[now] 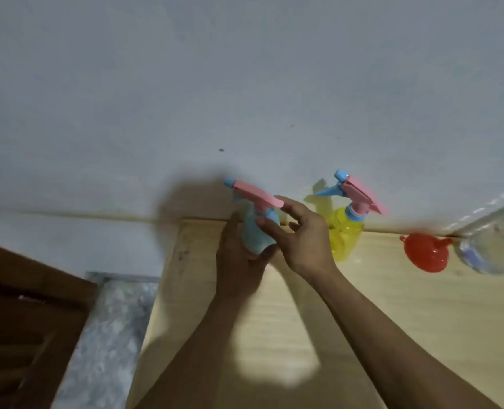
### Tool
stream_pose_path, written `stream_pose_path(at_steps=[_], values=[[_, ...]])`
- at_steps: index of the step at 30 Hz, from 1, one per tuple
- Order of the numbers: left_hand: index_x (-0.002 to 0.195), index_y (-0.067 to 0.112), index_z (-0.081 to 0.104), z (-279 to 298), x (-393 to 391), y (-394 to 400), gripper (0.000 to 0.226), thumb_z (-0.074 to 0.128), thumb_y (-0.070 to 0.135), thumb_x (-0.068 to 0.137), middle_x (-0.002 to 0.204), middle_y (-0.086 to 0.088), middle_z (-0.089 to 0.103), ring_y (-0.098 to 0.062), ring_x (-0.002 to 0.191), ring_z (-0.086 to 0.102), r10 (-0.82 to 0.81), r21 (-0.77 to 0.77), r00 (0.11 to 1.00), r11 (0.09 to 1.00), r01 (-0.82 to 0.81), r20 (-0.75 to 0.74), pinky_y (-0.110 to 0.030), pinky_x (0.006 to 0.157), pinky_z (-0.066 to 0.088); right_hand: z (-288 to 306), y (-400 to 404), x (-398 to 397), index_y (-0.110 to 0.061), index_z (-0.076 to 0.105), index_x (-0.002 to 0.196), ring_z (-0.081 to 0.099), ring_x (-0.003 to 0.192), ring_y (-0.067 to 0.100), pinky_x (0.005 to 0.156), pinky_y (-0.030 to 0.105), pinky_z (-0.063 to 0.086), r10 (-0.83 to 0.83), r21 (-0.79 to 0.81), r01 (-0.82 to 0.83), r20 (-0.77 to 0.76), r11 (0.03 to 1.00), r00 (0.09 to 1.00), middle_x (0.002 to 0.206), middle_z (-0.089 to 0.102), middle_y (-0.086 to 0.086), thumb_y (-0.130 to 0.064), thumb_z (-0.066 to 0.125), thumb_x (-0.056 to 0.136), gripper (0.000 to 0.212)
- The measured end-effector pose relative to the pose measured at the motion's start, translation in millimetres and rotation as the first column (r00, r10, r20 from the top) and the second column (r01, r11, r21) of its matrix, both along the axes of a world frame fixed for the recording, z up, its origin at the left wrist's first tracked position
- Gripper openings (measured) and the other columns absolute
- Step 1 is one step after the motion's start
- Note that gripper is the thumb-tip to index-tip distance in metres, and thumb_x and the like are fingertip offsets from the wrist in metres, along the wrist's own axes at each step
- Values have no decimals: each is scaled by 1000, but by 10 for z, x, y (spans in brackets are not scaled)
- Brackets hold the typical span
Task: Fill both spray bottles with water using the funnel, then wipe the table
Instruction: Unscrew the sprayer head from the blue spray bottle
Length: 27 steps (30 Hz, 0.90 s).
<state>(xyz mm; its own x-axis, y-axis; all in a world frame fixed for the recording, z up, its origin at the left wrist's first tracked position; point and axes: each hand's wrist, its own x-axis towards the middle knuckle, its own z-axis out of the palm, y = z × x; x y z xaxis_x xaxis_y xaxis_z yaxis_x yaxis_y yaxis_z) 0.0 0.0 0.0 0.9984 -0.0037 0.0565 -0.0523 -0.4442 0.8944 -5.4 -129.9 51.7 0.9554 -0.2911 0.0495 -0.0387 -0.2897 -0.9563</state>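
Observation:
My left hand (239, 261) grips the body of a blue spray bottle (255, 231) with a pink and blue trigger head, near the back edge of the wooden table (274, 335). My right hand (300, 231) hovers beside that head with fingers spread, its fingertips close to the pink top. To the right, a yellow spray bottle (346, 234) with the same kind of head stands against the wall. A red funnel (426, 252) lies further right on the table.
A clear plastic container (495, 246) sits at the far right by the wall. A white wall rises right behind the table. Left of the table are a grey speckled ledge (106, 335) and a dark wooden surface (23, 320).

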Motion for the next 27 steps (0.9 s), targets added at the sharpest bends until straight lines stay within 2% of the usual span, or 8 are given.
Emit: stream_pose_path(at_steps=[3,9,11,13,16,21,24,27], values=[[148,26,45,-167,144,-42,90,89,33,70,137,4,62,-8,121,61,-48,-99,998,994,51,28,-27,97,52,-52,43,107,-23,75,112,67,99,-4,79,5,44,21,88,-25,48,996,999,107,75,-11,-23,83,82,31],[144,21,50,-246,189,-88,77,85,31,75,129,2,67,-10,117,64,-29,-119,995,992,41,98,-33,94,54,-114,35,162,-25,74,111,66,96,-6,78,6,43,46,66,-52,85,996,995,105,75,-11,-20,78,87,25],[141,19,53,-250,184,-82,74,84,33,75,126,1,68,-12,115,65,-37,-112,995,993,47,97,-38,91,56,-85,34,158,-23,74,111,68,96,-3,79,10,47,54,85,-62,90,995,995,104,75,-9,-19,77,88,24],[138,17,55,-187,127,-63,73,82,41,74,123,0,68,-14,111,66,-51,-111,992,992,64,117,-41,87,57,-32,30,131,-23,73,111,70,98,4,83,23,54,57,78,-65,98,995,994,103,75,-8,-19,75,89,22],[136,17,56,81,-27,-28,74,80,48,73,121,-1,68,-11,108,65,-58,-142,984,986,83,168,-33,85,57,184,8,58,-29,72,105,71,98,8,87,36,58,70,88,-79,102,993,992,99,75,-9,-18,73,91,18],[133,27,53,847,-423,4,71,74,57,73,119,10,62,10,105,58,-12,-113,966,993,42,257,-7,83,45,979,-18,-246,-20,73,105,69,95,-1,83,18,53,87,165,-105,116,981,989,97,76,-8,-17,73,91,15],[134,24,52,1337,-717,6,70,71,58,77,116,13,63,8,100,61,12,-114,950,993,25,313,-7,79,46,1513,-22,-505,-20,75,106,71,95,5,88,29,57,111,201,-132,111,971,988,96,77,-7,-23,75,89,17],[136,43,41,1794,-1024,-10,64,68,60,80,115,28,61,6,99,64,31,-142,923,990,25,383,-13,74,53,1974,-9,-781,-23,75,104,71,95,10,91,39,58,125,190,-151,142,970,982,95,77,-8,-32,77,86,20]])
